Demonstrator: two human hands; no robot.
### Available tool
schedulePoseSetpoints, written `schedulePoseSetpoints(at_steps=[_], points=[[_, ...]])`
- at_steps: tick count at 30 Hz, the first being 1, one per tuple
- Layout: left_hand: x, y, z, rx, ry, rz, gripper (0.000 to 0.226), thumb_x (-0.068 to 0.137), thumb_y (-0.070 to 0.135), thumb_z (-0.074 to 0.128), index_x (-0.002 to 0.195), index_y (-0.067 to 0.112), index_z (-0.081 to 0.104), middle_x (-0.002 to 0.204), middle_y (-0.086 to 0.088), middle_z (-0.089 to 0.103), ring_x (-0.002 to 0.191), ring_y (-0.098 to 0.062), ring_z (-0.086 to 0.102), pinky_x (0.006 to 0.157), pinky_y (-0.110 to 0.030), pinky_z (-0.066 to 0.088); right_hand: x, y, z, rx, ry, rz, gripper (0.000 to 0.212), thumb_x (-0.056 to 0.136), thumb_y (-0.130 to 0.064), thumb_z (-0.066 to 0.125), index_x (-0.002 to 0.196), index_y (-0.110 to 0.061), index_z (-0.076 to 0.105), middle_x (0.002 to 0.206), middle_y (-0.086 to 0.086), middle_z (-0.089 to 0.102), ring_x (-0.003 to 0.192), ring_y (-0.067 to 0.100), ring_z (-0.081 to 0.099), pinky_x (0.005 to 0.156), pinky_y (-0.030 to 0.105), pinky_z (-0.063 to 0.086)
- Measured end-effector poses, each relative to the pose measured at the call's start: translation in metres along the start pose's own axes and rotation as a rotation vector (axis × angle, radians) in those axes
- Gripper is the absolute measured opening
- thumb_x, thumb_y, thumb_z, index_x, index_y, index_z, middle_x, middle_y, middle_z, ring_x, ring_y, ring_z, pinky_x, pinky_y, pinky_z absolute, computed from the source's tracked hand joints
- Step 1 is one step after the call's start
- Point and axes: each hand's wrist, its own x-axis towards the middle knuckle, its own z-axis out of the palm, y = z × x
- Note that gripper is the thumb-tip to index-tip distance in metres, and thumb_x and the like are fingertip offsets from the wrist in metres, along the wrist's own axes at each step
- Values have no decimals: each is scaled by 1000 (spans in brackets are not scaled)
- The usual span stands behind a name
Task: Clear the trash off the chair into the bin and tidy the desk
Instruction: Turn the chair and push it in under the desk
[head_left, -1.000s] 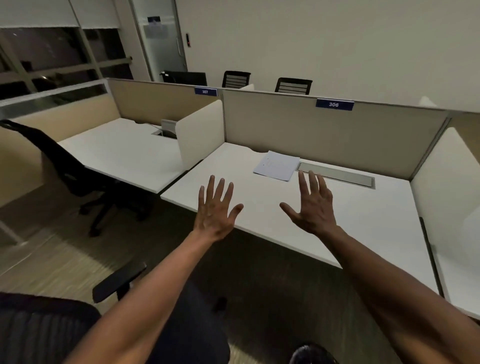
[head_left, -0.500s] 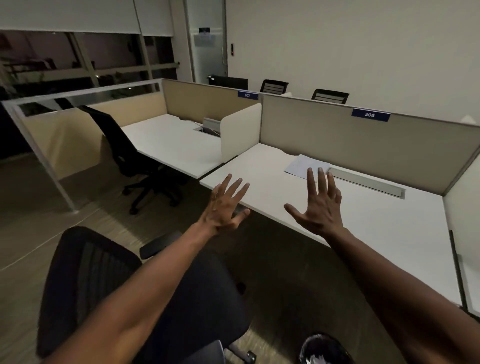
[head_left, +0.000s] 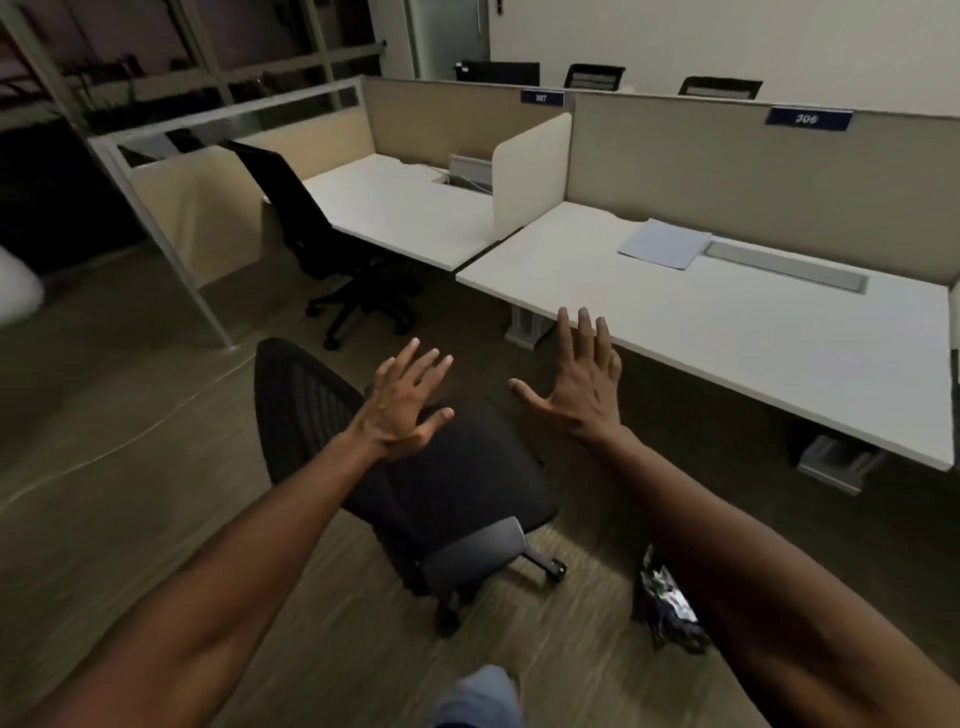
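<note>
Head view: two hands, left (head_left: 402, 410) and right (head_left: 579, 387) (each grip splayed, empty), above one chair (head_left: 457, 499)

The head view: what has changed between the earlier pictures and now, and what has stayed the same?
The view swung left and down, so the near black chair now shows whole below the hands, and a bin with trash shows on the floor. The left hand and right hand now show over the chair and the desk edge instead of over the desk. Both hands stayed open and empty; the papers stayed on the desk.
</note>
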Motion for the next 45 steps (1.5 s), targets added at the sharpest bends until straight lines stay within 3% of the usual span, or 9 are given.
schedulePoseSetpoints(at_steps=[10, 14, 22, 37, 42, 45], points=[[-111, -141, 13, 57, -334, -312, 73, 101, 58, 39, 161, 21, 21, 167, -2, 26, 158, -26, -2, 127, -49, 6, -38, -170, 105, 167, -107, 58, 113, 82, -84, 45, 165, -28, -8, 174, 8, -10, 160, 30, -16, 126, 57, 10], [-140, -195, 28, 39, -389, -276, 71, 102, 58, 37, 162, 23, 20, 168, -3, 26, 158, -24, 3, 126, -49, 12, -40, -252, 161, 214, -195, 64, 111, 84, -83, 44, 164, -29, -10, 174, 7, -11, 159, 27, -18, 128, 57, 8], [-153, -302, 22, 19, -344, -152, 72, 102, 58, 35, 162, 22, 18, 168, -5, 21, 158, -24, 3, 126, -49, 11, -37, -358, 232, 165, -273, 97, 113, 83, -87, 40, 164, -26, -10, 174, 14, -6, 159, 34, -13, 126, 59, 10], [-39, -391, 60, -25, -260, 91, 65, 103, 47, 40, 160, 20, 25, 166, -5, 30, 158, -24, 5, 126, -44, 10, 21, -405, 321, 73, -313, 371, 109, 89, -77, 47, 165, -18, -3, 173, 16, -6, 160, 35, -9, 124, 62, 13], [-17, -413, 86, -25, -330, 217, 64, 103, 49, 40, 159, 20, 30, 165, -5, 33, 158, -25, 7, 127, -45, 8, 20, -401, 340, 6, -388, 435, 113, 84, -87, 33, 165, -17, -2, 173, 18, 2, 160, 36, -3, 124, 61, 16], [-4, -420, 99, -51, -361, 281, 62, 103, 52, 37, 156, 20, 37, 163, -6, 35, 157, -25, 11, 128, -45, 6, 22, -398, 345, -12, -450, 463, 116, 80, -94, 19, 165, -18, 3, 173, 18, 7, 160, 36, 10, 123, 59, 22]])
